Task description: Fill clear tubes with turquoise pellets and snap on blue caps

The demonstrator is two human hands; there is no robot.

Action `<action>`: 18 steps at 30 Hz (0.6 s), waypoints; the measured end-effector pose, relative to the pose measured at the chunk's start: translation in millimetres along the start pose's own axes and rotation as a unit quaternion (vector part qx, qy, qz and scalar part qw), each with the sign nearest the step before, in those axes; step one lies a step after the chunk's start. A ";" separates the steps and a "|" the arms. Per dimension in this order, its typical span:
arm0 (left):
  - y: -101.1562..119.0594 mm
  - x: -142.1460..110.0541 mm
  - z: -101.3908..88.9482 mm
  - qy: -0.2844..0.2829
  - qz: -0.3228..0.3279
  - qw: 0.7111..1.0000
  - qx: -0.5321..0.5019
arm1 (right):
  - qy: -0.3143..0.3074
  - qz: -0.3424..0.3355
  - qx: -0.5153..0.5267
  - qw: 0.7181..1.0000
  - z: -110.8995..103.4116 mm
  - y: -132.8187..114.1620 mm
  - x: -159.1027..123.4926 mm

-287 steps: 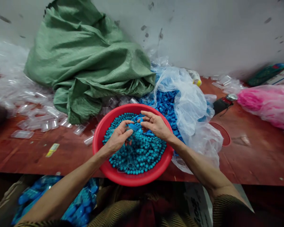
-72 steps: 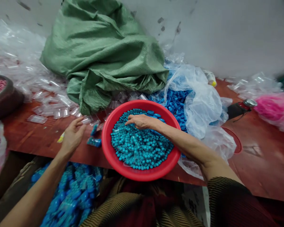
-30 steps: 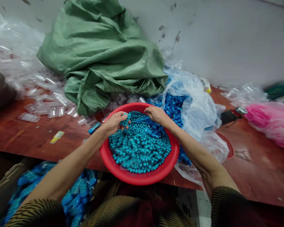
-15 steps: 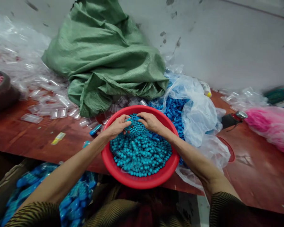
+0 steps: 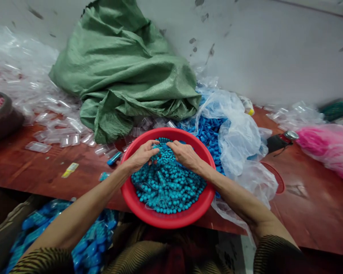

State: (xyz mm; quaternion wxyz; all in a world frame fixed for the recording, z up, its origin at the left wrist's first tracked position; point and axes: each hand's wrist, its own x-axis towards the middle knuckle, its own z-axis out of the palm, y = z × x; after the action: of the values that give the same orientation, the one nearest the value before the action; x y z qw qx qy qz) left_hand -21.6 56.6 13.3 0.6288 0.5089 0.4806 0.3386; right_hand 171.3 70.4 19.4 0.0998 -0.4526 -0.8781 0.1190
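A red plastic basin [image 5: 168, 220] holds a heap of turquoise bead strings [image 5: 162, 186], some with clear thread loops showing. My left hand [image 5: 145, 154] is over the back left part of the heap, its fingers curled around some of the beads. Opposite it, my right hand [image 5: 186, 154] has thumb and forefinger pinched together above the beads. What lies in that pinch is too small to make out. Only a short gap, with beads below, separates the two sets of fingertips.
Behind the basin slumps a green woven sack [image 5: 125, 72]. Clear plastic cases [image 5: 57, 129] lie scattered left, near a bowl of pink beads [image 5: 2, 118]. Small blue parts [image 5: 211, 137] spill from a plastic bag [image 5: 240, 133] at right. Blue packets [image 5: 91, 243] sit below the table edge.
My right hand has turned slightly and its fingers have closed more into a pinch. My left hand stays at the same part of the heap. The view has shifted a little.
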 end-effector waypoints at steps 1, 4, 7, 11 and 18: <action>-0.8 0.1 -0.7 -0.002 -0.002 1.000 0.000 | 0.008 0.008 0.027 1.000 -0.2 2.0 -0.9; -3.3 1.3 -1.2 -0.004 0.011 1.000 0.013 | 0.051 0.048 0.200 0.977 -2.1 5.9 2.6; -3.4 1.7 2.1 -0.014 0.061 0.997 0.036 | -0.020 0.116 0.414 0.903 -6.1 4.3 10.3; 0.0 -3.0 9.1 -0.041 0.092 0.994 0.038 | -0.166 0.151 0.572 0.789 -13.3 4.5 15.2; -5.7 -6.8 16.0 -0.040 0.116 0.991 0.057 | -0.222 0.167 0.604 0.747 -19.5 10.0 9.6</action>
State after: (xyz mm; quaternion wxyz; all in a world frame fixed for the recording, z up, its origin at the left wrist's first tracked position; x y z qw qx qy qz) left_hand -8.9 43.9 9.8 0.5735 0.6098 0.4113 0.3607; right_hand 179.1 86.2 35.7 0.1329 -0.3980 -0.5310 0.7362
